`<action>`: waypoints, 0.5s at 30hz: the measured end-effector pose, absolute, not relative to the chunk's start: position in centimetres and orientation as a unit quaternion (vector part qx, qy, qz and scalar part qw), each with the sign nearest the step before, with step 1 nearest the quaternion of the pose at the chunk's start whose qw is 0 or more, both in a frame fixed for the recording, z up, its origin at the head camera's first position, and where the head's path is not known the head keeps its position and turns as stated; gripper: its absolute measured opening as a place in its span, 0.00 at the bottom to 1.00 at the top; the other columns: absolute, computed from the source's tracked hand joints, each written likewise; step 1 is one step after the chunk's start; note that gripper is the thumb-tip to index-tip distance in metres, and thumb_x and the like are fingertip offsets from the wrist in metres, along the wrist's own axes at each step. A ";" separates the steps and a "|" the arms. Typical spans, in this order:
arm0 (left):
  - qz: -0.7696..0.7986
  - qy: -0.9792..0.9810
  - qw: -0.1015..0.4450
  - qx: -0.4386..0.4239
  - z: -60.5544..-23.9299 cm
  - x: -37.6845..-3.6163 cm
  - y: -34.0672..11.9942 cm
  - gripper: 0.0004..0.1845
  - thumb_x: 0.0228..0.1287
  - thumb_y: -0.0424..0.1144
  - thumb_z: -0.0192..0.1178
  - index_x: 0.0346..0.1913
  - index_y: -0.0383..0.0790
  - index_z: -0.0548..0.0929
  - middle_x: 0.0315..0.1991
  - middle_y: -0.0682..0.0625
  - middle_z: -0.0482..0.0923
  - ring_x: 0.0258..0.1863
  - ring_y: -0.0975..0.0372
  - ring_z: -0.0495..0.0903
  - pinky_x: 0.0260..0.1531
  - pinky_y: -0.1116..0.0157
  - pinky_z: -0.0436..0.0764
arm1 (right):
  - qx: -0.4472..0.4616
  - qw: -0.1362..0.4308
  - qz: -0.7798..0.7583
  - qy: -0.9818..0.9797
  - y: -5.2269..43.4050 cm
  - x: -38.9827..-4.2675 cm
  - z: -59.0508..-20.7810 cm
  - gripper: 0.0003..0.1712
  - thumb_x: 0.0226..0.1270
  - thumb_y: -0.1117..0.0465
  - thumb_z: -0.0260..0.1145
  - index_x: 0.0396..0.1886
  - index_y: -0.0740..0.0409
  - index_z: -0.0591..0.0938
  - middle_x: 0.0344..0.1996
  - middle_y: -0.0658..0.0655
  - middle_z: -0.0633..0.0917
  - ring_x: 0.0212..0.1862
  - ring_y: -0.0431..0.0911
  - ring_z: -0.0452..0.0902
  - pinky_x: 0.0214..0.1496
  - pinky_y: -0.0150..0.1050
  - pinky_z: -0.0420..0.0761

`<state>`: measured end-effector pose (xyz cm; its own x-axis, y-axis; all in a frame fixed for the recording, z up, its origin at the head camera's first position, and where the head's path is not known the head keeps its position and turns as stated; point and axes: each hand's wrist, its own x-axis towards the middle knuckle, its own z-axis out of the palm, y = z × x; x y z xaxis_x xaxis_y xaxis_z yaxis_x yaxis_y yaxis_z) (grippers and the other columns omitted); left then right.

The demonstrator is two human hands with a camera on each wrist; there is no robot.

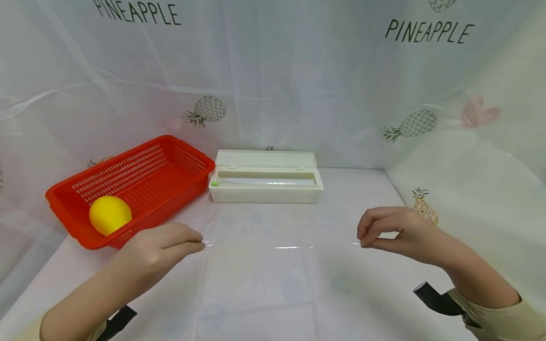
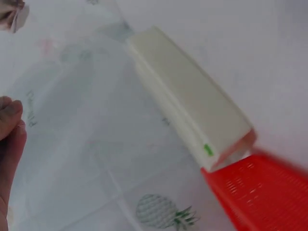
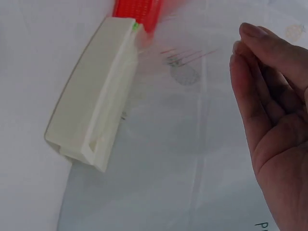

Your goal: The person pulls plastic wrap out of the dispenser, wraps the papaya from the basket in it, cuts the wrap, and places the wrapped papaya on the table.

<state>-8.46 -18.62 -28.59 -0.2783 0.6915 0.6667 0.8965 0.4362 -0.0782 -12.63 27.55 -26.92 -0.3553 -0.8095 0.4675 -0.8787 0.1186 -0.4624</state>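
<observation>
A sheet of clear plastic wrap (image 1: 292, 247) spans the space between the two hands, showing mostly as thin glints. My left hand (image 1: 164, 248) pinches its left end between thumb and fingertips, in front of the red basket. At the right end, my right hand (image 1: 396, 232) pinches the film the same way, thumb below the fingers. Beyond the film stands a white plastic wrap dispenser (image 1: 266, 193), its lid (image 1: 266, 158) raised and a green tab (image 1: 214, 183) at its left. The wrist views show the hands only partly, and the film is hard to make out there.
A red perforated basket (image 1: 170, 142) at the left holds a yellow ball (image 1: 110, 215); its right corner meets the dispenser's left end. Behind the table, a white curtain (image 1: 277, 118) with pineapple prints hangs on the far and right sides.
</observation>
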 end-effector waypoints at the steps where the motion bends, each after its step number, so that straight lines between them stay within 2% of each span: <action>1: -0.160 -0.777 0.320 -0.517 -29.2 -8.4 -18.7 0.26 0.79 0.47 0.41 0.34 0.40 0.88 0.34 0.52 0.83 0.35 0.61 0.83 0.38 0.69 0.82 | 0.569 0.030 0.352 -0.743 27.5 -12.6 -27.4 0.05 0.64 0.64 0.69 0.35 0.48 0.85 0.37 0.48 0.81 0.39 0.38 0.77 0.37 0.27 0.79; 6: -0.157 -0.775 0.279 -0.545 -32.0 -8.1 -18.7 0.22 0.80 0.46 0.39 0.34 0.46 0.82 0.33 0.58 0.79 0.32 0.66 0.78 0.35 0.74 0.80 | 0.558 -0.079 0.367 -0.740 27.3 -12.2 -29.6 0.16 0.57 0.75 0.71 0.33 0.47 0.83 0.35 0.47 0.80 0.39 0.39 0.77 0.38 0.31 0.80; 9: -0.158 -0.779 0.233 -0.560 -33.8 -8.1 -18.8 0.19 0.79 0.46 0.40 0.37 0.47 0.81 0.33 0.58 0.77 0.29 0.68 0.75 0.33 0.78 0.77 | 0.534 -0.147 0.359 -0.751 27.0 -12.1 -31.0 0.15 0.58 0.74 0.70 0.31 0.46 0.84 0.32 0.44 0.80 0.38 0.37 0.78 0.38 0.32 0.81; 11: -0.164 -0.774 0.203 -0.577 -35.1 -8.4 -19.1 0.10 0.76 0.42 0.51 0.38 0.48 0.82 0.32 0.58 0.75 0.29 0.68 0.73 0.34 0.79 0.76 | 0.527 -0.181 0.349 -0.753 26.6 -12.3 -32.0 0.13 0.59 0.71 0.71 0.31 0.46 0.84 0.31 0.43 0.79 0.36 0.35 0.76 0.38 0.32 0.81; 13: -0.174 -0.774 0.157 -0.588 -36.4 -8.6 -19.4 0.02 0.68 0.38 0.62 0.38 0.48 0.84 0.32 0.58 0.76 0.31 0.68 0.73 0.37 0.79 0.76 | 0.522 -0.211 0.336 -0.755 26.1 -12.5 -33.1 0.11 0.59 0.69 0.72 0.30 0.46 0.84 0.29 0.42 0.79 0.35 0.32 0.75 0.37 0.32 0.80; 15: -0.172 -0.787 0.105 -0.583 -37.4 -8.9 -19.5 0.08 0.56 0.34 0.72 0.36 0.49 0.85 0.31 0.60 0.77 0.33 0.68 0.74 0.39 0.77 0.76 | 0.512 -0.241 0.328 -0.757 25.4 -12.7 -34.3 0.10 0.58 0.69 0.72 0.28 0.47 0.84 0.28 0.41 0.78 0.34 0.31 0.75 0.37 0.32 0.81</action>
<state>-8.91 -19.54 -37.45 -0.2972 0.8820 0.3657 0.9542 0.2604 0.1475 -12.74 25.43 -34.33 -0.3595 -0.9327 -0.0288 -0.6170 0.2608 -0.7425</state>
